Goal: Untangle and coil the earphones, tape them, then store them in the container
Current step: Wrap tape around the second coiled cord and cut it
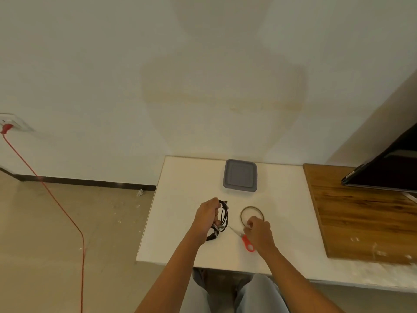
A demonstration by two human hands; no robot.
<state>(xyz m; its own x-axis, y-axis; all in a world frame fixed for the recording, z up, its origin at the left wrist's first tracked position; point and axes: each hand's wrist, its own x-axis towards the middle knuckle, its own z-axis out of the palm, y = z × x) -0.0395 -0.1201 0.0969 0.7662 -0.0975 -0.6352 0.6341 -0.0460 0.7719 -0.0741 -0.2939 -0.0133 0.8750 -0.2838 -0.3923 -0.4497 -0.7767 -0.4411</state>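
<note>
1. Where the wall meets the far left edge, a white socket (11, 123) holds a red plug, and its red cable (56, 204) trails down across the tan floor.
2. White table (180, 188), set against the wall.
3. Left hand (206, 216), clenched around the black earphones (224, 216), which hang as an upright coiled bundle just above the table.
4. Grey container (240, 175), lid on, at the table's far edge, well beyond both hands.
5. Scissors (244, 239), red-handled, flat on the table between the hands.
6. Clear tape roll (252, 216), flat on the table.
7. Right hand (259, 232), fingers pinched at the roll's near rim; whether it grips tape cannot be told.
8. Wooden board (361, 213), far right.
</note>
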